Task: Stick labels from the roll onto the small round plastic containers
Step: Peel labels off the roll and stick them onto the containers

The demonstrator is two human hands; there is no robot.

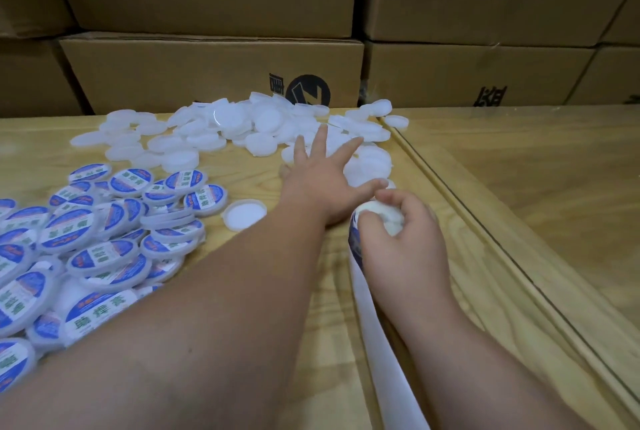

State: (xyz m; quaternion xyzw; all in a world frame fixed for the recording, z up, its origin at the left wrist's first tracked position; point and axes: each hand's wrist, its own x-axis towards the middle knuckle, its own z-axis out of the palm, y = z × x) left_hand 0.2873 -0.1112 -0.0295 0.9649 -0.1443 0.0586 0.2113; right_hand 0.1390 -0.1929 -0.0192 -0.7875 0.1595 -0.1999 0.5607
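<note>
A heap of small round plastic containers (pixel 242 125) lies in the upper middle of the frame on a pale wooden table (pixel 519 187). They are flat, translucent white discs with low rims and bare tops, some lying level and some tipped against one another. At the lower left sits a second pile, the labelled containers (pixel 104 239): the same white discs, each topped with a round sticker printed in blue, white and green with some red and lettering too small to read. Between the two piles, just left of the centre, one single open container (pixel 244 214) lies apart with its hollow side up.

The left hand (pixel 320 184) reaches across the centre of the frame toward the unlabelled heap, its fingers (pixel 320 142) spread wide and straight, their tips over or on the nearest white discs; whether they touch cannot be told. It holds nothing.

The right hand (pixel 401 239), right of centre, has its fingers curled round a white container (pixel 384 218), of which only the rounded white edge shows between thumb and fingers. Against the left side of that hand runs the label roll's strip (pixel 377 343), a long band of white backing paper that trails to the bottom edge of the frame; a blue-printed label (pixel 355 235) shows on it beside the knuckles.

Stacked brown cardboard boxes (pixel 207 59) with black printed characters fill the top of the frame behind the table.
</note>
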